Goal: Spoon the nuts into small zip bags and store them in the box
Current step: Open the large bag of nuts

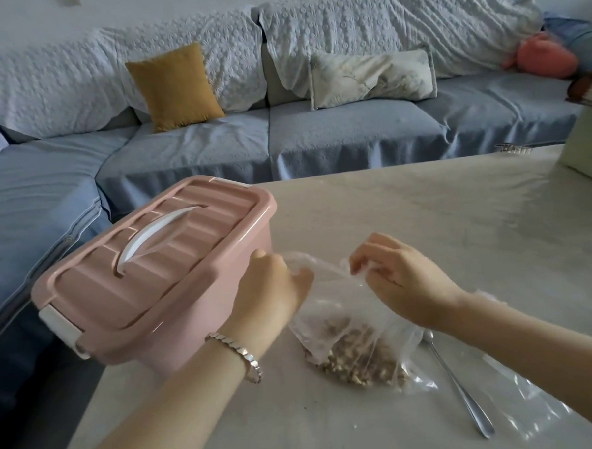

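A clear bag (330, 311) sits between the two hands, its mouth pulled up and its lower half resting on the table (424, 217). A heap of pale brown nuts (360, 358) fills the bottom of it, below and between the wrists.

The left hand (270, 287) has its back to the camera. Its fingers are curled and its thumb presses the left edge of the bag's mouth, gripping it. The right hand (393, 270) pinches the opposite edge of the mouth between thumb and bent fingertips (356, 264), with the other fingers loosely curled. A silver bracelet (239, 356) circles the left wrist.

Just beneath the right wrist, a metal spoon (457, 387) lies flat on the table beside the bag, its handle pointing toward the person. Under the right forearm lies a flat sheet of clear plastic, seemingly empty zip bags (523, 404).

Immediately left of the left hand stands a pink box (175, 299) with its ridged lid on and a white handle on top. Whether the knuckles touch it is unclear.

Beyond both hands, past the table's far edge, runs a blue-grey sofa (317, 137) with a mustard cushion (174, 86) leaning on its back.
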Demonstrator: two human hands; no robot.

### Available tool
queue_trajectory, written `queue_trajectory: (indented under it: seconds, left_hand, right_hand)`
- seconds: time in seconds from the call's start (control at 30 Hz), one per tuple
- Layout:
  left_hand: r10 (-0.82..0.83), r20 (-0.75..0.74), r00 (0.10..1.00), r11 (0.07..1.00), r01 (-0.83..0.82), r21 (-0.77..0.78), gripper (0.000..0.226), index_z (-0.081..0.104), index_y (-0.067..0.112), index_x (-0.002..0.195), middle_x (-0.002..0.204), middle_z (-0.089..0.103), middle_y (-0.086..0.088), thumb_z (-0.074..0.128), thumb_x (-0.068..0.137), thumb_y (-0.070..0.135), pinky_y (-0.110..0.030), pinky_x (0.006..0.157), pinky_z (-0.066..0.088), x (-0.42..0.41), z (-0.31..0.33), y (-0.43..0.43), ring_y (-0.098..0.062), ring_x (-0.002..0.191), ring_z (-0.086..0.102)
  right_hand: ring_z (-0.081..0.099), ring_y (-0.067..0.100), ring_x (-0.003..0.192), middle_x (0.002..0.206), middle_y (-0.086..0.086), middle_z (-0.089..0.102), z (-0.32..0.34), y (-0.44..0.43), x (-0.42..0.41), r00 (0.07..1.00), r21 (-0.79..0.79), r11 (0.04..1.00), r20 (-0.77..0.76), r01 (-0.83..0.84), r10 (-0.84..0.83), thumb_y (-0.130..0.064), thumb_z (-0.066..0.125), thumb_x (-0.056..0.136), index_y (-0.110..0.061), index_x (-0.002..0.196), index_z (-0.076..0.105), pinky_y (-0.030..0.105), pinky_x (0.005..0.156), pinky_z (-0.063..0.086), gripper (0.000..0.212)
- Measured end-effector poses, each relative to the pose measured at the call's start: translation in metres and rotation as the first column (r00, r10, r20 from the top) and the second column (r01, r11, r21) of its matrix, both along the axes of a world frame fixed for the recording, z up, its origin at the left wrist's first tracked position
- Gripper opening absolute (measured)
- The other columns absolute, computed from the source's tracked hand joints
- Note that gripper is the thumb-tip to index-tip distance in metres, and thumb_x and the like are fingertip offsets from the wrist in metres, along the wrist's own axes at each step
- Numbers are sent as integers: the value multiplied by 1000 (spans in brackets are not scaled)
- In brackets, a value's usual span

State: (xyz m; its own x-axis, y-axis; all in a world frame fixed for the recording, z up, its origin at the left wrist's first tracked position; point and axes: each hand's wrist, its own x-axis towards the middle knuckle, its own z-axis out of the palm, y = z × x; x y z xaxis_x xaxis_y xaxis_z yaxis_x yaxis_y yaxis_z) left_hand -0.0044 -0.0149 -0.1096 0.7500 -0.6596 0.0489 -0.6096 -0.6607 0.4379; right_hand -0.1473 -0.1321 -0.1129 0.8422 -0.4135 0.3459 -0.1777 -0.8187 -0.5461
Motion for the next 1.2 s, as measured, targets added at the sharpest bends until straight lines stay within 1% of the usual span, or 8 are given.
queue_trajectory:
  seconds: [0.13,0.3,0.53,0.63,0.77,0.93,1.03,1.2]
  left_hand:
    - [-105,73,992,994,103,41,20,59,5,93,102,36,-6,44,84,-6,-28,67,38,-8,-4,-2,-30,82,54]
    - [-463,207,862,883,468,25,43,61,16,84,124,43,2,42,69,-19,-23,89,28,-5,-24,14,-19,114,38]
    - [-521,70,850,849,509,138,35,61,24,108,138,43,6,44,87,2,-26,91,39,-15,-50,24,-22,118,49]
    - [-386,28,922,901,370,229,41,55,20,120,126,53,0,40,87,0,-30,84,45,-21,-57,17,-27,105,57]
    - [-138,-152,979,989,144,33,15,58,15,77,80,61,-2,45,84,17,-30,61,44,-25,-60,1,-17,70,54]
    - [-275,-125,953,960,265,-88,24,55,18,70,80,50,6,55,79,-4,-20,61,35,-28,-57,-5,-17,77,52]
    - [-395,-7,919,910,392,132,32,62,15,80,97,47,-1,46,78,-13,-26,63,34,-25,-58,3,-24,87,54]
    - [-261,-96,960,884,278,377,36,54,23,116,110,36,-1,58,82,13,-31,71,38,-15,-71,11,-25,97,49]
  right_hand:
    - [42,8,65,97,-12,53,-5,0,-3,993,-168,985,-110,30,-49,-18,60,82,-26,84,60,29,58,43,9]
    - [33,6,72,103,-15,42,-10,-11,-16,920,-205,979,-386,-11,-70,6,41,75,-31,81,54,28,59,35,40]
    - [36,19,122,143,-1,16,-39,0,-23,664,-286,928,-745,-239,-59,-6,55,81,-17,144,21,26,74,41,73]
    - [42,29,116,134,7,25,-46,6,-27,751,-432,861,-653,-269,-93,-5,69,60,-3,139,31,31,88,45,88]
    - [43,25,116,113,-1,58,-61,7,-27,928,-605,713,-320,-354,189,0,54,58,-17,101,67,38,98,44,48]
    - [58,21,103,103,-1,66,-60,12,-15,778,-417,764,-605,-492,171,-2,43,82,-17,119,56,35,104,38,42]
    - [59,27,101,112,1,63,-56,3,-15,646,-236,889,-759,-393,84,-26,31,99,-27,138,32,33,88,45,39]
    - [50,8,98,130,-11,48,-66,-16,-27,677,-41,989,-733,-144,68,-51,63,79,-33,147,2,16,66,39,93]
